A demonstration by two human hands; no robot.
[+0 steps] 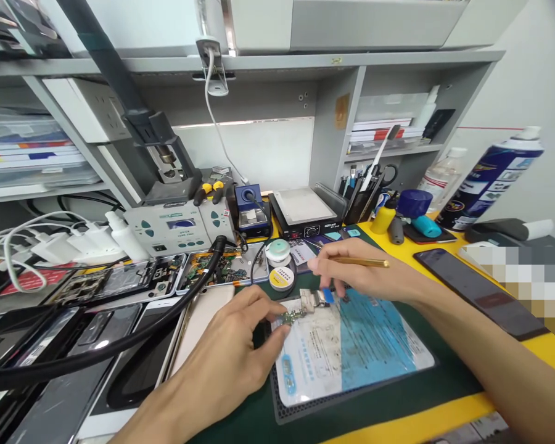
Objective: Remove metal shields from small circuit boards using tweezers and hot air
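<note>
Your right hand holds a brass-gold tool above the work mat, which is white with grey print on its left half and light blue on its right, framed in dark grey. At the mat's upper edge your left hand pinches a green circuit board flecked with gold, beside a small bright blue tab. Under the mat lies dark green matting on a yellow bench; beyond the mat stands a blue-and-white spray can.

Glossy paper sheet, brass-like tool
</note>
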